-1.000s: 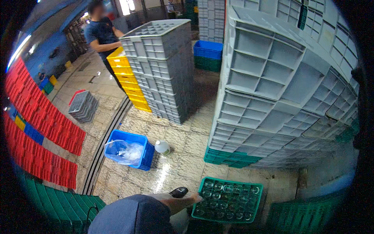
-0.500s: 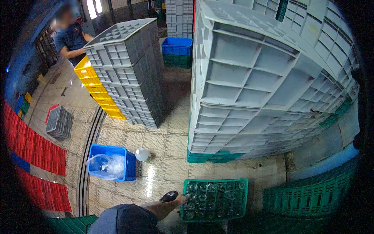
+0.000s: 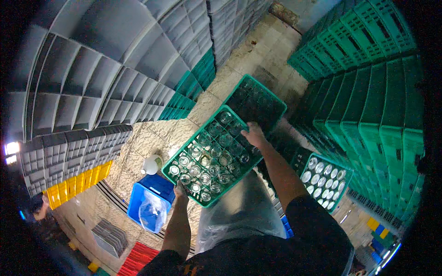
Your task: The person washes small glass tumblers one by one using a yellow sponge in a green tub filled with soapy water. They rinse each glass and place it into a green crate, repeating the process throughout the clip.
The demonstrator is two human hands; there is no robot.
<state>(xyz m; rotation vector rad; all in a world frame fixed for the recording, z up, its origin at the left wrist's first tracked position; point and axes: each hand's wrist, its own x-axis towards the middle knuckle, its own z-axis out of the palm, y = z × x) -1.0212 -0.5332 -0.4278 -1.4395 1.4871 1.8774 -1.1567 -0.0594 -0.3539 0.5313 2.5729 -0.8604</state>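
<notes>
A green crate [image 3: 195,137] divided into cells is filled with clear drinking glasses [image 3: 205,159]. It is tilted across the middle of the view, in front of my body. My left hand [image 3: 181,190] grips its near left corner, fingers partly under the rim. My right hand [image 3: 254,136] is closed on the opposite side, near the far right corner. Just beyond it is another green crate [image 3: 266,91], whose dark contents I cannot make out well. To the right of my right forearm, a third green crate [image 3: 340,166] holds several glasses showing pale round ends.
Tall grey crates [image 3: 87,73] rise at the far left; green crates [image 3: 368,138] are stacked along the right. A blue bin [image 3: 162,185] with a clear plastic bag [image 3: 152,212] stands by a white jug [image 3: 152,164]. Yellow crates [image 3: 82,183], red crates [image 3: 139,260] and a person [image 3: 42,210] are at left.
My view has swung round to the right and tilted. Earlier one hand showed at the crate of glasses; now both hands grip it, and a second crate shows beyond it.
</notes>
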